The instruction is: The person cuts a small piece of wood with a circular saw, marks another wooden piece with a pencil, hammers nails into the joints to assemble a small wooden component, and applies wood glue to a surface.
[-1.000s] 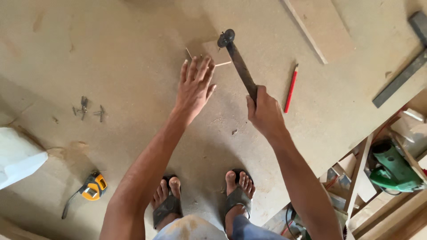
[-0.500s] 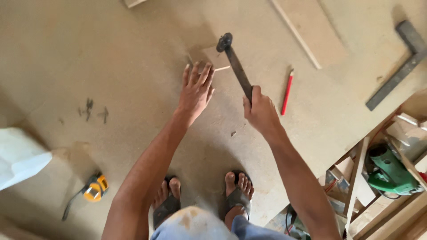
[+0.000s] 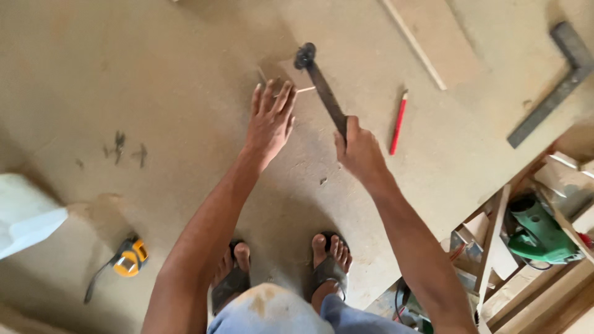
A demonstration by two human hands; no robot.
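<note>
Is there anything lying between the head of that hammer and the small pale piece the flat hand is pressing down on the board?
Nothing visible does. The hammer, held in the right hand, has its head just beyond the fingertips of the left hand, which lies flat by the thin pale stick. Only those fingertips are close; the red pencil lies off to the right.

Just the one cam here, strapped on the person's head and looking almost straight down past both arms at the board floor (image 3: 154, 74) from standing height. The left hand (image 3: 270, 120) and right hand (image 3: 360, 151) sit near frame centre, feet at the bottom edge below them, so it's fairly close in.
</note>
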